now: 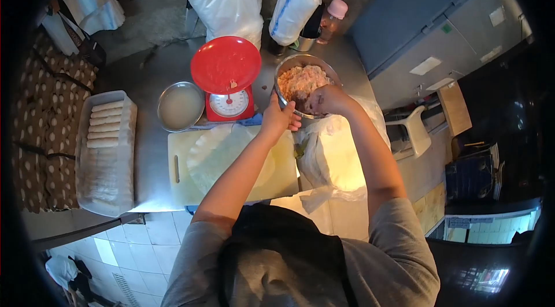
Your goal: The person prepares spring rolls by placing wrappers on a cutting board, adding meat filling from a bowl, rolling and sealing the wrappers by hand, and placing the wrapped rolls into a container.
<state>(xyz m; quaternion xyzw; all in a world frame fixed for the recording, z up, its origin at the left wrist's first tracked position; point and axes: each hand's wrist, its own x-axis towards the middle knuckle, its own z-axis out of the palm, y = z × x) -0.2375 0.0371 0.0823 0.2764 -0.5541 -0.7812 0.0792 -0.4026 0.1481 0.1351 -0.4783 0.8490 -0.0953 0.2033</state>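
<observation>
A metal bowl (281,67) holds a pinkish-orange ground meat mixture (302,80). My left hand (281,116) cups the near-left side of this bowl, thumb and fingers spread along its wall. Inside the bowl, my right hand (325,99) is curled at the mixture's right side, its fingertips partly hidden. Left of the bowl stands a red kitchen scale (229,105) with a red pan (225,64) bearing a small bit of mixture. Below my left hand, thin round wrappers (217,157) lie on a cutting board (182,183).
A bowl of cloudy liquid (181,107) sits left of the scale. Farther left, a plastic tub (130,151) contains pale rolls. White bags (228,1) and a pink-capped bottle (332,21) stand behind. A plastic bag (332,151) lies right of the board. Another person (62,272) is at lower left.
</observation>
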